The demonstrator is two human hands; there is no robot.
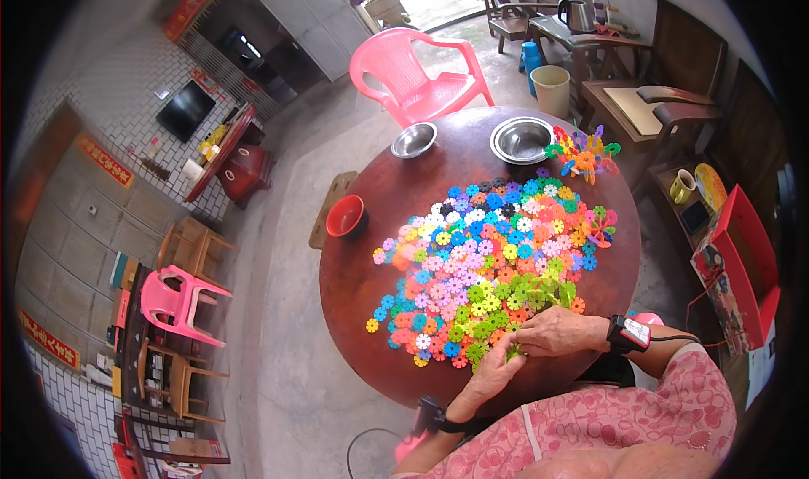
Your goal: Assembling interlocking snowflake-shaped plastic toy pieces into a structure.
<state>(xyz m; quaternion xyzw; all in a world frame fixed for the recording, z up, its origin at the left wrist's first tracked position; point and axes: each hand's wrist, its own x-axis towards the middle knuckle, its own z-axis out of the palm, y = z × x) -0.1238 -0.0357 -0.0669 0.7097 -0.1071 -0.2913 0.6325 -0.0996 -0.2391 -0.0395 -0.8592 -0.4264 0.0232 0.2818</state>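
Both my hands meet at the near edge of the round table, over a wide spread of flower-shaped plastic interlocking discs in many colours. Fingers closed, my left hand pinches a yellow-green disc, partly hidden by the fingertips. My right hand reaches in from the right, its fingers bent together against the same disc. Just beyond the knuckles stands a cluster of yellow-green discs, which look joined. Toward the table's far right is a multicoloured assembly of discs, and a smaller pink-and-green one lies nearer.
On the brown table stand a red bowl, a small metal bowl and a larger metal bowl. A pink chair stands behind it. To the right are wooden armchairs, a cream bin and an open red box.
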